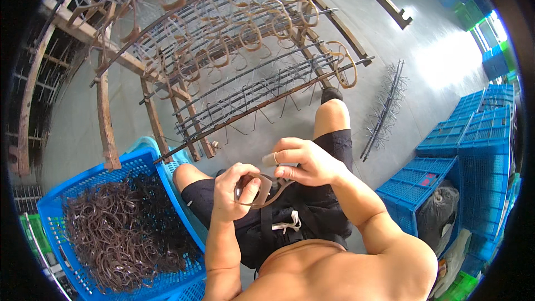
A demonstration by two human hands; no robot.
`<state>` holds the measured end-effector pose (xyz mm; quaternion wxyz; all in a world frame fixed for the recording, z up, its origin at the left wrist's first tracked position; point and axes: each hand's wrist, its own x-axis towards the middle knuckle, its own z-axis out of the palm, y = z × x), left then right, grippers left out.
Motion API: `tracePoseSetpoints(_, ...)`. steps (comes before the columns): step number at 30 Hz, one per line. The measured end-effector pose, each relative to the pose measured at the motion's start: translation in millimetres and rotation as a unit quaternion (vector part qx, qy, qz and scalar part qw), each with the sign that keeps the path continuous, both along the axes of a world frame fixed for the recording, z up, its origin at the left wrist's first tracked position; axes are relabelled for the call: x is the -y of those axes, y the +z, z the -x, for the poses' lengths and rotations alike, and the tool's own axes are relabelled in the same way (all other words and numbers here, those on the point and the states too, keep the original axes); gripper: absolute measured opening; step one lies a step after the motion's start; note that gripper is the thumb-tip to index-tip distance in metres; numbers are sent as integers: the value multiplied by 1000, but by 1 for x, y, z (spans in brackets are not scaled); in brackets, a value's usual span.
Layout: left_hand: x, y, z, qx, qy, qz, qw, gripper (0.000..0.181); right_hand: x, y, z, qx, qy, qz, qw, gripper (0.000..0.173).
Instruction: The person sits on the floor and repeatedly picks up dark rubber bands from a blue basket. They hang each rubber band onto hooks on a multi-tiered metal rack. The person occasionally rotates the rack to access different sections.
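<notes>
My left hand (235, 190) grips a translucent brown plastic loop (261, 200), with a broad flat part beside the thumb. The loop's narrow side curves over toward my right hand (307, 163), whose bent fingers are close above it. Whether those fingers pinch the loop is hard to make out. A pale cover or small piece (268, 159) is at a fingertip of the right hand; blur hides what it is. Both hands are above my lap, over black shorts (246, 234) with a white drawstring (288, 225).
Ahead, a wooden rack (106, 113) carries metal rods (250, 104) hung with brown loops (250, 35). To the left, a blue plastic basket (54, 200) holds brown and black loops (113, 234). A hooked rod (382, 113) lies on the floor. Blue crates (439, 133) line the right side.
</notes>
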<state>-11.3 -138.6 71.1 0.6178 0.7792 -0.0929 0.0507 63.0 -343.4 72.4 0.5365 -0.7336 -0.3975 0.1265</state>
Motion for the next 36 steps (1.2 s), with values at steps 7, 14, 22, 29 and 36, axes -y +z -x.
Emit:
tracePoseSetpoints(7,-5,-20,3,-74,8,49,996,15,16,-12,-20,-79,61,14,995,37)
tracePoseSetpoints(14,46,-38,-2,130,322,12,938,12,-27,-19,24,-247,-230,-231,913,48)
tracePoseSetpoints(22,65,-37,-5,-137,133,226,955,66,-5,-52,-43,-150,-533,-298,778,26)
tracePoseSetpoints(29,16,-48,-3,-265,97,387,878,30,2,-76,-109,-165,-636,-326,680,21)
tracePoseSetpoints(36,5,-55,1,-270,103,371,883,27,6,-68,-111,-147,-657,-226,704,19)
